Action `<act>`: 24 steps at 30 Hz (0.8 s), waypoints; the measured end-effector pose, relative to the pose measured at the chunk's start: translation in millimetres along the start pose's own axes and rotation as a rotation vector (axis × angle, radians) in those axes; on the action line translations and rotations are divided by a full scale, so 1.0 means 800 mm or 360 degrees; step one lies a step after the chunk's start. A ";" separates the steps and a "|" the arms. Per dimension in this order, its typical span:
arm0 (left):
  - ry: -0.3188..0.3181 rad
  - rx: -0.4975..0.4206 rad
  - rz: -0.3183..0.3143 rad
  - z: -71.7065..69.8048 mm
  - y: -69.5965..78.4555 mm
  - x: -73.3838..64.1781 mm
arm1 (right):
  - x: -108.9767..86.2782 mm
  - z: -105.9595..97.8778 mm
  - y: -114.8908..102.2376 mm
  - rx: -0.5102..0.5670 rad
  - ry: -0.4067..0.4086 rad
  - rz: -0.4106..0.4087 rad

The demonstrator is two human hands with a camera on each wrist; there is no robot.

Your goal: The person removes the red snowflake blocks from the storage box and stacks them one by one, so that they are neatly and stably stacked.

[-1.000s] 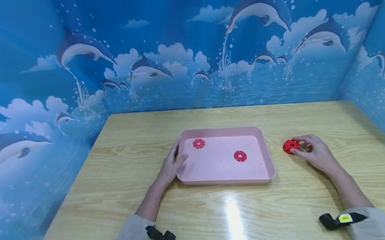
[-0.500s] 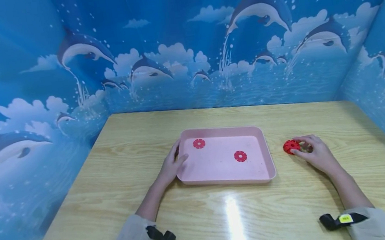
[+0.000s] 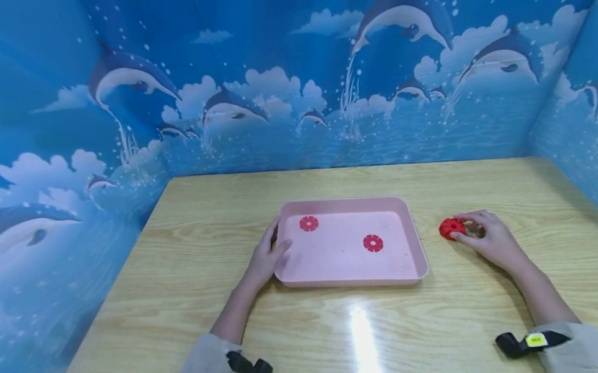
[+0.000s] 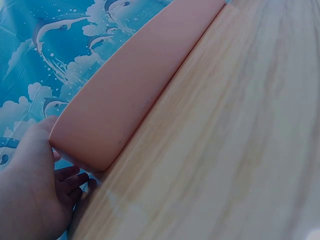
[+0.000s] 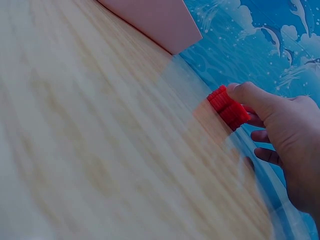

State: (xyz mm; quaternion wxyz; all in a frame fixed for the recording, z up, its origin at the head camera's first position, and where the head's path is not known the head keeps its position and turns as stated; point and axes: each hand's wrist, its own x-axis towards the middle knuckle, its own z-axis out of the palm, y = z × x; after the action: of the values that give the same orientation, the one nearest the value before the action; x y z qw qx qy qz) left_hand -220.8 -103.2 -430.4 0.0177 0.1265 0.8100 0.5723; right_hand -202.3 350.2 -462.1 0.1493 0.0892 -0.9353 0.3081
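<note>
A shallow pink tray [image 3: 343, 282] lies on the wooden table, with two red notched discs inside, one disc [image 3: 309, 223] at the back left and another disc [image 3: 373, 243] right of the middle. My left hand [image 3: 264, 261] grips the tray's left end, thumb over the rim and fingers against the outer wall. To the right of the tray, my right hand [image 3: 484, 238] pinches a stack of red notched discs [image 3: 452, 228] between thumb and fingers. In the right wrist view the stack [image 5: 229, 108] shows its ridged side, low at the table surface.
The wooden table [image 3: 212, 202] reaches back to a blue curtain [image 3: 288, 89] printed with dolphins, which also runs along both sides. A bright light reflection [image 3: 366, 351] falls on the table in front of the tray. Black wrist cameras [image 3: 250, 367] sit on both sleeves.
</note>
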 end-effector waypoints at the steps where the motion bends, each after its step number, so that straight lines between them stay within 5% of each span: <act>1: -0.0001 0.0003 -0.0005 0.000 0.001 0.000 | 0.000 0.000 0.000 0.0001 -0.0004 0.0004; 6: -0.0003 0.0023 -0.0008 0.000 0.000 0.000 | -0.002 -0.001 -0.001 0.0048 0.0021 0.0007; 14: 0.0019 -0.0008 0.0006 0.004 -0.050 0.018 | 0.002 -0.009 -0.016 0.0193 0.0095 0.0000; 18: 0.0013 0.0012 -0.0009 0.004 -0.046 0.017 | 0.009 -0.016 -0.035 0.0223 0.0051 -0.0045; 24: -0.0013 0.0005 0.0021 0.000 -0.009 0.003 | 0.020 -0.015 -0.079 0.0284 -0.0006 -0.0123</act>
State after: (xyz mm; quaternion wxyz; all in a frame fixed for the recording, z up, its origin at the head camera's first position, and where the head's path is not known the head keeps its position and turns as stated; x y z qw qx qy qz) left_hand -224.7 -104.9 -436.9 0.0170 0.1342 0.8100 0.5707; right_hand -198.7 305.8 -412.8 0.1509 0.1388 -0.9003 0.3840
